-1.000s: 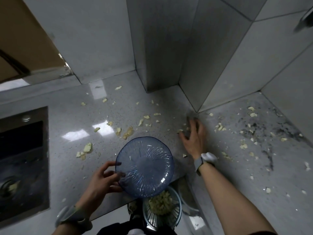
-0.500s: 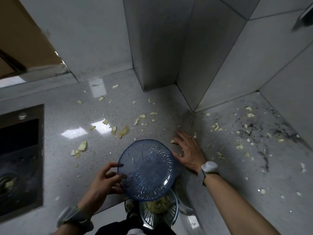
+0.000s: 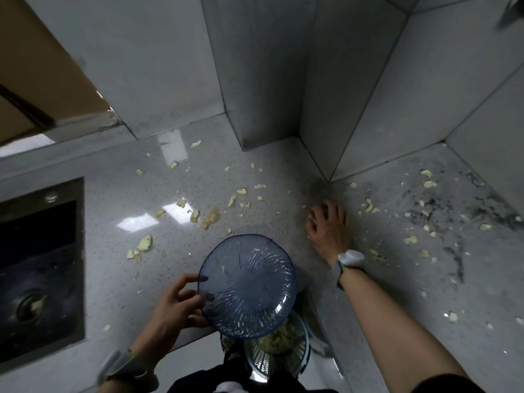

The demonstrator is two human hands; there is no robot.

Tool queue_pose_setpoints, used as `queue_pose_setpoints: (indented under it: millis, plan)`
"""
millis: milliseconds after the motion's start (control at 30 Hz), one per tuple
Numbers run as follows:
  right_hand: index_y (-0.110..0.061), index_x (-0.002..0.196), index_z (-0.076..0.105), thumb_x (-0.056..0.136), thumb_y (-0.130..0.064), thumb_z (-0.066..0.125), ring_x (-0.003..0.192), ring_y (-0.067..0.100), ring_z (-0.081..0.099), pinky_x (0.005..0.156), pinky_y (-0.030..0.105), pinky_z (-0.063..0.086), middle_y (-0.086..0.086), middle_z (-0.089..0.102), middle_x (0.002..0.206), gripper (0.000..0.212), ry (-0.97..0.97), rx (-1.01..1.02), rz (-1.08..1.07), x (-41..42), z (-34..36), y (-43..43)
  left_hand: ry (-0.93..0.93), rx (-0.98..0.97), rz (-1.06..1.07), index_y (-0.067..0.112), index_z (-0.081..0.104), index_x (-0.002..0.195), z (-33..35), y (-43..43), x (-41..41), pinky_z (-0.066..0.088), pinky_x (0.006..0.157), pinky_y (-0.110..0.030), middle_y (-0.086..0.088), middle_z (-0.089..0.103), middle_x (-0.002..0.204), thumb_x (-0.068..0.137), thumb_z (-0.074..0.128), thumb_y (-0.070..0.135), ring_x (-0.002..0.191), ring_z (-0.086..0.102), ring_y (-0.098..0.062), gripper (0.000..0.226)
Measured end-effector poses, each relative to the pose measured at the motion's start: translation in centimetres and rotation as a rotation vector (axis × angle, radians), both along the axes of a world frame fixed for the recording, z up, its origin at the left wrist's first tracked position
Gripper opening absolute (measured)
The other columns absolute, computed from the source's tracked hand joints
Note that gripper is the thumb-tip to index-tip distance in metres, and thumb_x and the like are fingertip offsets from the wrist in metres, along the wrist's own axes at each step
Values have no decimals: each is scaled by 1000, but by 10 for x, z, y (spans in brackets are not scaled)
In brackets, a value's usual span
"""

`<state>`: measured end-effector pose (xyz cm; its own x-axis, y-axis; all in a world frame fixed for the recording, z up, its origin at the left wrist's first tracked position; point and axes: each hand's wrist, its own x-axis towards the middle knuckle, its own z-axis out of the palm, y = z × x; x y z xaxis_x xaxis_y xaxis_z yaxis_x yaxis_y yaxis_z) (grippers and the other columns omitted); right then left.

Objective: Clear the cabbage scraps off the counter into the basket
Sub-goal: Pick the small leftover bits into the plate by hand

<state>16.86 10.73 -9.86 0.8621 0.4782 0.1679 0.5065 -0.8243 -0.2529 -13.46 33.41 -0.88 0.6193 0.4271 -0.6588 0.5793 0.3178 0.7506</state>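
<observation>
Pale cabbage scraps [image 3: 210,218] lie scattered over the grey speckled counter [image 3: 107,251], left of centre and on the right wing near the wall. My left hand [image 3: 177,306] grips the rim of a clear blue plate [image 3: 247,285] held at the counter's front edge. Below the plate hangs a slotted basket [image 3: 276,354] with cabbage pieces inside, partly hidden by the plate. My right hand [image 3: 327,228] rests palm down on the counter near the inner corner, fingers bent over small scraps.
A dark sink [image 3: 39,268] with a drain is set into the counter at the left. Tiled walls and a protruding column [image 3: 261,80] close the back. Dark grime [image 3: 459,251] streaks the right counter section.
My right hand swept toward the front edge half a second ago and has since moved back out toward the corner. The plate and my left hand stayed in place.
</observation>
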Motion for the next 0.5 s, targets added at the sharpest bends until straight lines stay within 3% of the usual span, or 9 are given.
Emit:
queue_pose_setpoints:
  millis: [133,233,367,500]
  plan:
    - [-20,139,58,94,-21,56,136,37,43,112,52,32,14,49,147,45,90,-9,79,-4,-2,-4,-2,2,1,13,64,118,-2,-3,-1,62,64,-47,-23,74,100,95,58,-4,73,71,-39,29]
    - [-16,136,61,94,-15,57,137,34,46,114,49,34,10,54,145,42,98,76,156,-8,-3,-11,-8,-6,-7,15,64,119,-3,-3,2,63,67,-49,-24,73,102,94,61,-2,75,71,-39,31]
    - [-13,124,67,91,-29,65,128,31,52,108,44,42,11,58,139,37,50,94,241,-24,-9,-22,-14,-25,-9,16,64,120,-5,-3,3,63,69,-50,-21,74,103,93,63,-1,81,72,-45,32]
    - [-12,105,66,90,-28,65,102,34,56,84,45,50,15,58,119,22,27,54,219,-23,-6,-24,-17,-26,-6,16,65,118,-4,-2,2,63,69,-52,-24,73,103,92,64,-2,82,71,-47,32]
